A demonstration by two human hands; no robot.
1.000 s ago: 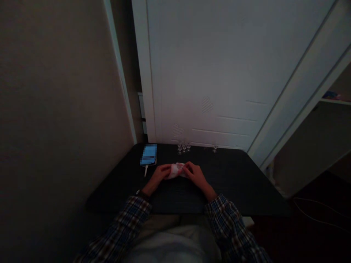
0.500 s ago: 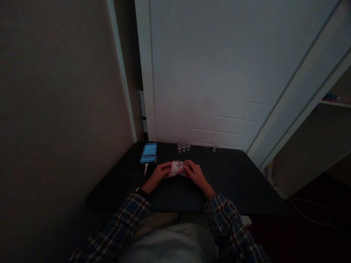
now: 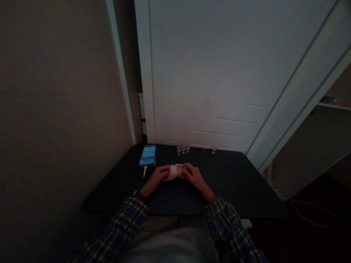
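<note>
A pink and white cloth is held between my two hands above the dark table. My left hand has its fingers wrapped round the cloth's left end. At its right end my right hand pinches the cloth and what looks like a small clear glass, mostly hidden by fingers and cloth. Several small stemmed glasses stand in a cluster near the table's back edge. One more such glass is apart from them, farther right.
A phone-like device with a lit, pixelated blue screen lies at the table's back left, a white cable in front of it. Behind the table rises a white panel; a wall is on the left.
The view has tilted slightly, so the table and glasses appear a little lower. Both hands keep hold of the cloth, with only slight finger movement.
</note>
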